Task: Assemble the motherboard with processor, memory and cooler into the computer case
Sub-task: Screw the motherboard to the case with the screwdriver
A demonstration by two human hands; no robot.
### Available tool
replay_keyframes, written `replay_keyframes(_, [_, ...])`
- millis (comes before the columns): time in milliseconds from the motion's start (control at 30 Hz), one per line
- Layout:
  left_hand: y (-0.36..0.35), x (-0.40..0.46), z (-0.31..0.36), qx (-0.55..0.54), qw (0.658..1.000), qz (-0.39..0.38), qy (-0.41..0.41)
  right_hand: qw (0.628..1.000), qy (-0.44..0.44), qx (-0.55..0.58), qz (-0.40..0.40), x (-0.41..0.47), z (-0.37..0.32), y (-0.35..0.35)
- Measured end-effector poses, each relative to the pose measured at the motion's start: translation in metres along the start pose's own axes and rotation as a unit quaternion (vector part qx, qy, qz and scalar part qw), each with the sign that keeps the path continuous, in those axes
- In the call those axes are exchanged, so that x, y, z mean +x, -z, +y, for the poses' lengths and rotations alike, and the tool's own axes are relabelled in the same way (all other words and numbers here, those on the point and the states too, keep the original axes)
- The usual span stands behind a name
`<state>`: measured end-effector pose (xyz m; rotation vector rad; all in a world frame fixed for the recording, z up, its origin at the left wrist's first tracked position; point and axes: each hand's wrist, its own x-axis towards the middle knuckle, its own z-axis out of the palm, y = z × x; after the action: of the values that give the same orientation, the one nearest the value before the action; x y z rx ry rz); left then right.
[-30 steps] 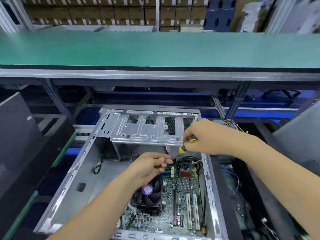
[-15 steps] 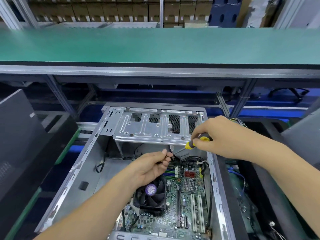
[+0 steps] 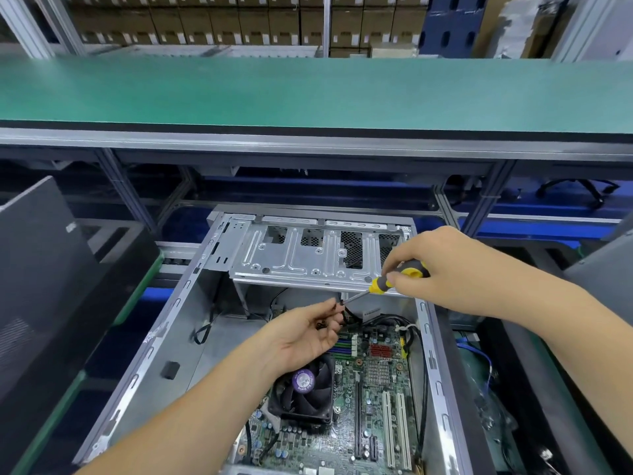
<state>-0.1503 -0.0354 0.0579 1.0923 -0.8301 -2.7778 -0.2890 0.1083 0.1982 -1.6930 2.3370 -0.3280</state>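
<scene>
An open grey computer case (image 3: 171,337) lies on its side below me. The green motherboard (image 3: 380,406) sits inside it, with a black cooler fan (image 3: 305,392) bearing a purple label. My right hand (image 3: 442,269) grips a yellow-and-black screwdriver (image 3: 394,279), its shaft angled down-left. My left hand (image 3: 305,337) pinches a small dark screw at the screwdriver's tip, just above the board's upper edge. Memory slots show beside my left hand's fingers.
A silver drive cage (image 3: 308,255) spans the case's far end. Black cables (image 3: 390,320) run along the board's top. A green workbench (image 3: 308,90) stands above. A dark panel (image 3: 37,262) leans at the left, and another case (image 3: 596,275) sits at the right.
The view has shifted, so the case sits lower and to the right. My right hand drew the screwdriver up and right, and my left hand's fingers rose to its tip.
</scene>
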Motion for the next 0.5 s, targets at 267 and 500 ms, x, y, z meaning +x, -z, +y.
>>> replay_keyframes(267, [0.0038,0.0021,0.0004,-0.024,0.999,-0.04,-0.013,1.0,0.0,-0.008,0.006,0.0022,-0.0034,-0.0008])
replay_keyframes(500, [0.0023,-0.0004,0.0013,-0.062,0.997,-0.049,-0.017,1.0,-0.001,-0.009,0.004,0.0034,-0.0049,-0.0011])
